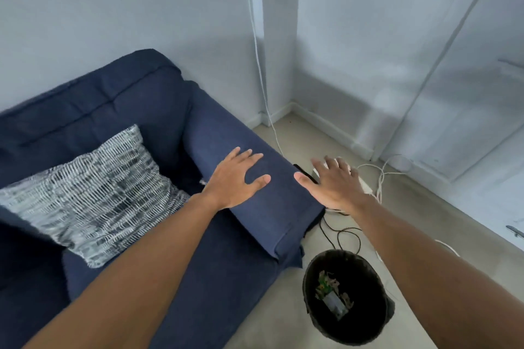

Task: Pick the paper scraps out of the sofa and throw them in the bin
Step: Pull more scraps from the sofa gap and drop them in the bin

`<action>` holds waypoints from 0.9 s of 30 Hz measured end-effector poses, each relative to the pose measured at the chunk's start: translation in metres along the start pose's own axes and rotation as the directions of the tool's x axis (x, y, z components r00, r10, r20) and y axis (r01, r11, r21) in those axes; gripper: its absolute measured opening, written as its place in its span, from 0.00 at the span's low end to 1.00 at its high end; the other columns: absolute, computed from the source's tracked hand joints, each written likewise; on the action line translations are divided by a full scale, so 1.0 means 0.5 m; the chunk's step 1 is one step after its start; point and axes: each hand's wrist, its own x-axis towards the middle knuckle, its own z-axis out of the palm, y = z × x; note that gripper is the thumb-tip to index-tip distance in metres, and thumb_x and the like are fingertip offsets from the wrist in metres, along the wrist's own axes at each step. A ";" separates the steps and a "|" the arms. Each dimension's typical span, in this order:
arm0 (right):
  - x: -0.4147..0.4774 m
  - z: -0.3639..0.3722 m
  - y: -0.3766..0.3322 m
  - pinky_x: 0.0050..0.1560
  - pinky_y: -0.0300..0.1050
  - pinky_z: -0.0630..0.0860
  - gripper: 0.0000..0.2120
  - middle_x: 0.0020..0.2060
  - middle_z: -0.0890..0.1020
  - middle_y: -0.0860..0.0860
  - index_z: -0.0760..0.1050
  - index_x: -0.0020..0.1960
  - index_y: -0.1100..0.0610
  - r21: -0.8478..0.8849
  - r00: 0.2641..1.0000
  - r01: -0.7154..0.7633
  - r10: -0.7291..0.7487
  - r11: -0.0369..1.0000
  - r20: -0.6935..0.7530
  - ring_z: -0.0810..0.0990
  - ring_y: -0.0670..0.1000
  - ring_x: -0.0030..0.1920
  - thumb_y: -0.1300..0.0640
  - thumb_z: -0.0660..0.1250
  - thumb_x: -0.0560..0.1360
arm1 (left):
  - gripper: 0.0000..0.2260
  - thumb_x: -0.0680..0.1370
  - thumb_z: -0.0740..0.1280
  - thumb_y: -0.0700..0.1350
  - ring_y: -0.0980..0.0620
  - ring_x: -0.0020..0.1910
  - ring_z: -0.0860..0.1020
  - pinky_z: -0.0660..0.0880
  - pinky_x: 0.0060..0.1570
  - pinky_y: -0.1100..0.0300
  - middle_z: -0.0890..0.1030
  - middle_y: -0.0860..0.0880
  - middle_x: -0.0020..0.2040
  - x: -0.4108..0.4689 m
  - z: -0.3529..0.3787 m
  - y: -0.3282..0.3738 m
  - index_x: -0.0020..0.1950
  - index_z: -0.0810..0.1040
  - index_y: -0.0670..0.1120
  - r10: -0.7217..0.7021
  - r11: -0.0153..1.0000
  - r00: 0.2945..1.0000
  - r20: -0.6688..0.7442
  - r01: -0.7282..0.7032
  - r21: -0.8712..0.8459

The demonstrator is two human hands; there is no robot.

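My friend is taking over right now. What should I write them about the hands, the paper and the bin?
Left hand: open, empty, flat over the sofa armrest.
Right hand: open, empty, out past the armrest above the floor.
Bin: on the floor by the sofa's front corner, some rubbish already inside.
Scrap: one small pale bit shows in the gap beside the armrest, by the left wrist.
Left to do: pick it out, check around the cushion, bin it.

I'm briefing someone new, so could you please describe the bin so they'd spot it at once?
Start at the dark blue fabric sofa and follow its armrest to the front corner. On the pale floor just beyond stands a round black bin, open-topped, scraps at its bottom, unlike the cables nearby.
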 end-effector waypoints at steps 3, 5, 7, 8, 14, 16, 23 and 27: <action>0.034 -0.009 -0.097 0.74 0.64 0.49 0.45 0.79 0.56 0.53 0.55 0.79 0.45 0.001 0.998 0.056 -0.056 0.998 0.019 0.51 0.59 0.78 0.21 0.38 0.69 | 0.35 0.75 0.57 0.72 0.53 0.81 0.47 0.52 0.78 0.48 0.60 0.53 0.80 -0.026 -0.059 -0.081 0.79 0.62 0.58 -0.056 0.998 0.998 -0.023 0.056 0.008; 0.054 -0.008 -0.157 0.75 0.64 0.49 0.45 0.79 0.56 0.53 0.53 0.79 0.45 -0.028 0.995 0.095 -0.094 0.995 0.030 0.51 0.59 0.78 0.22 0.38 0.70 | 0.35 0.75 0.58 0.71 0.52 0.81 0.48 0.53 0.78 0.46 0.61 0.52 0.80 -0.041 -0.088 -0.135 0.79 0.62 0.57 -0.088 0.996 0.995 -0.043 0.089 0.020; 0.075 0.001 -0.216 0.75 0.65 0.48 0.45 0.79 0.55 0.53 0.50 0.80 0.45 -0.044 0.991 0.126 -0.124 0.991 0.047 0.50 0.59 0.78 0.22 0.37 0.70 | 0.34 0.76 0.59 0.69 0.51 0.81 0.49 0.53 0.78 0.46 0.61 0.51 0.80 -0.054 -0.116 -0.191 0.79 0.62 0.56 -0.122 0.992 0.990 -0.064 0.125 0.038; 0.086 0.008 -0.244 0.75 0.65 0.48 0.45 0.80 0.54 0.53 0.50 0.80 0.45 -0.046 0.989 0.137 -0.134 0.989 0.056 0.49 0.59 0.78 0.22 0.37 0.70 | 0.34 0.76 0.59 0.69 0.51 0.81 0.49 0.52 0.78 0.47 0.60 0.51 0.80 -0.059 -0.128 -0.218 0.79 0.61 0.56 -0.138 0.989 0.988 -0.071 0.141 0.049; 0.152 0.066 -0.388 0.74 0.64 0.51 0.42 0.79 0.54 0.54 0.51 0.80 0.47 -0.061 0.975 0.210 -0.204 0.976 0.087 0.49 0.60 0.79 0.25 0.41 0.74 | 0.33 0.78 0.58 0.67 0.49 0.81 0.49 0.48 0.77 0.49 0.60 0.50 0.80 -0.097 -0.169 -0.356 0.80 0.60 0.55 -0.203 0.974 0.976 -0.071 0.209 0.087; 0.175 0.094 -0.432 0.73 0.64 0.53 0.41 0.79 0.55 0.54 0.52 0.80 0.47 -0.051 0.969 0.229 -0.223 0.972 0.104 0.49 0.60 0.78 0.25 0.42 0.74 | 0.32 0.79 0.58 0.67 0.49 0.81 0.49 0.48 0.78 0.48 0.60 0.49 0.81 -0.105 -0.174 -0.404 0.80 0.60 0.54 -0.229 0.968 0.971 -0.063 0.234 0.086; 0.240 0.198 -0.531 0.71 0.63 0.58 0.38 0.78 0.57 0.54 0.52 0.80 0.48 -0.025 0.949 0.258 -0.248 0.966 0.194 0.51 0.59 0.78 0.27 0.45 0.76 | 0.34 0.78 0.57 0.68 0.49 0.81 0.48 0.48 0.77 0.45 0.58 0.49 0.81 -0.092 -0.140 -0.553 0.80 0.59 0.54 -0.259 0.963 0.966 -0.015 0.260 0.065; 0.281 0.255 -0.554 0.71 0.62 0.58 0.38 0.79 0.56 0.54 0.52 0.80 0.48 -0.027 0.938 0.244 -0.229 0.969 0.262 0.51 0.58 0.78 0.28 0.48 0.77 | 0.35 0.76 0.54 0.70 0.49 0.81 0.47 0.46 0.76 0.46 0.57 0.50 0.81 -0.055 -0.104 -0.610 0.80 0.59 0.56 -0.274 0.962 0.961 0.037 0.274 0.015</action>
